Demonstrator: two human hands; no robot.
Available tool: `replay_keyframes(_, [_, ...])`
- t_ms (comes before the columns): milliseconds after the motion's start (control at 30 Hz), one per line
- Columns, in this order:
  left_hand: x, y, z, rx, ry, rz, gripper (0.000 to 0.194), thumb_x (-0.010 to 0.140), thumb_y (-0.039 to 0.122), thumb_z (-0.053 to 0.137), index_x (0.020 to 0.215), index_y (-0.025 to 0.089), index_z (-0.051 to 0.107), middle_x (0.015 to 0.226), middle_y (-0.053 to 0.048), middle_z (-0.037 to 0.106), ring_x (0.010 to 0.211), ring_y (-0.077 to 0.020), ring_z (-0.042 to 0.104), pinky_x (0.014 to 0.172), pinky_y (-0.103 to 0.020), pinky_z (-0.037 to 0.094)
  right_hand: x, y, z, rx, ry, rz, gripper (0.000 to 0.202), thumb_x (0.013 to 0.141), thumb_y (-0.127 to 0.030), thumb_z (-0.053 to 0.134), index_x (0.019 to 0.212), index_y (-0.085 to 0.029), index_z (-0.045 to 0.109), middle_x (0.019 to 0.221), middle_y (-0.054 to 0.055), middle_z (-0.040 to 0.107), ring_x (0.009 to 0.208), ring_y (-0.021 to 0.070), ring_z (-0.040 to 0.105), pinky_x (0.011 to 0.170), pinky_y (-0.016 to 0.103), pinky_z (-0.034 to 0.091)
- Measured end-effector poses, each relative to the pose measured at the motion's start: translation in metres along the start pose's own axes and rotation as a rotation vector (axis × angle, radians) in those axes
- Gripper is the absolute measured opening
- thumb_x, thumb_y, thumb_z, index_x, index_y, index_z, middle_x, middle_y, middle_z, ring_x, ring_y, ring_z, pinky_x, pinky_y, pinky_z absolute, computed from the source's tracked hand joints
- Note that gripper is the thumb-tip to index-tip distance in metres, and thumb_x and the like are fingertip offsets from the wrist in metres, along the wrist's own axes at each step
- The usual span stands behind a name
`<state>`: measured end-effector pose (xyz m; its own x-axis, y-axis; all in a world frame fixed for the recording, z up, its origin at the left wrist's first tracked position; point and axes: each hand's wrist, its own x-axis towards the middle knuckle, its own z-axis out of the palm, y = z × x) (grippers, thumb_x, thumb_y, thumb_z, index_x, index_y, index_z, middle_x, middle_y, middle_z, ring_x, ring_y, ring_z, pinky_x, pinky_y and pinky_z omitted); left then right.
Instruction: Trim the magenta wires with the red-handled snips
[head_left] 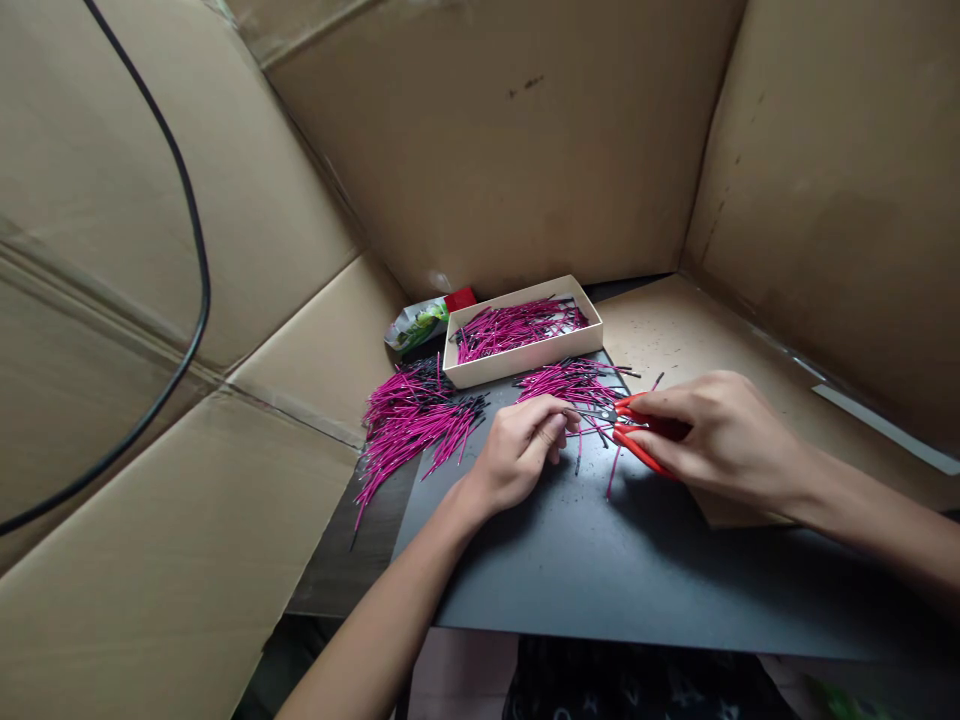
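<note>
Red-handled pliers (646, 452) are gripped in my right hand (724, 440), their metal jaws pointing left. The jaws reach the fingertips of my left hand (525, 445), whose fingers are closed in a pinch; what they hold is too small to make out. Behind the hands lies a pile of pink wires with black ends (562, 380), with a few loose pieces near the pliers. A larger bundle of such wires (412, 410) lies to the left of my left hand. More fill a cream cardboard box (525, 362) behind the hands.
A green and white packet with a red part (424, 322) lies left of the box. Cardboard walls (525, 150) stand around the dark mat (585, 590). A cardboard sheet (675, 330) lies at right, with a white strip (885, 428). A black cable (196, 230) hangs at left.
</note>
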<state>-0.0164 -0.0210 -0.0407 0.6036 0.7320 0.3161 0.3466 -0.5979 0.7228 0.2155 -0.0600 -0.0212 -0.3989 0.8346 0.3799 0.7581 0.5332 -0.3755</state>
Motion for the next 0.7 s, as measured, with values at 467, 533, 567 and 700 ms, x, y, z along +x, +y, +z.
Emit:
replay_keyframes(467, [-0.0001, 0.0029, 0.0008, -0.08, 0.01, -0.027, 0.024, 0.097, 0.028, 0.043, 0.09, 0.014, 0.06, 0.068, -0.001, 0.061, 0.052, -0.0092, 0.057, 0.055, -0.022, 0.047, 0.0011, -0.0022, -0.0008, 0.003, -0.024, 0.039, 0.023, 0.082, -0.031, 0.057, 0.091, -0.018, 0.074, 0.066, 0.004, 0.07, 0.054, 0.014, 0.058, 0.052, 0.028, 0.036])
replay_keyframes(533, [-0.0002, 0.0026, 0.0007, -0.077, 0.004, -0.034, 0.023, 0.096, 0.028, 0.043, 0.091, 0.014, 0.06, 0.067, -0.001, 0.061, 0.051, -0.0092, 0.057, 0.055, -0.022, 0.047, 0.0011, -0.0024, -0.0008, 0.002, -0.021, 0.041, 0.023, 0.082, -0.032, 0.057, 0.09, -0.018, 0.074, 0.065, 0.004, 0.069, 0.053, 0.0139, 0.058, 0.051, 0.027, 0.036])
replay_keyframes(567, [-0.0003, 0.0025, 0.0005, -0.077, 0.001, -0.035, 0.023, 0.096, 0.029, 0.043, 0.091, 0.014, 0.06, 0.067, -0.001, 0.061, 0.051, -0.0091, 0.057, 0.054, -0.022, 0.047, 0.001, -0.0023, -0.0006, 0.001, -0.019, 0.036, 0.024, 0.083, -0.032, 0.056, 0.09, -0.018, 0.074, 0.066, 0.004, 0.07, 0.054, 0.014, 0.058, 0.051, 0.027, 0.036])
replay_keyframes(700, [-0.001, 0.0021, 0.0008, -0.088, 0.011, -0.038, 0.023, 0.096, 0.029, 0.043, 0.091, 0.013, 0.06, 0.067, -0.001, 0.061, 0.05, -0.0088, 0.057, 0.053, -0.022, 0.047, 0.0004, -0.0017, 0.0003, 0.004, -0.016, 0.039, 0.023, 0.083, -0.033, 0.057, 0.09, -0.019, 0.073, 0.066, 0.004, 0.069, 0.054, 0.0137, 0.058, 0.052, 0.027, 0.035])
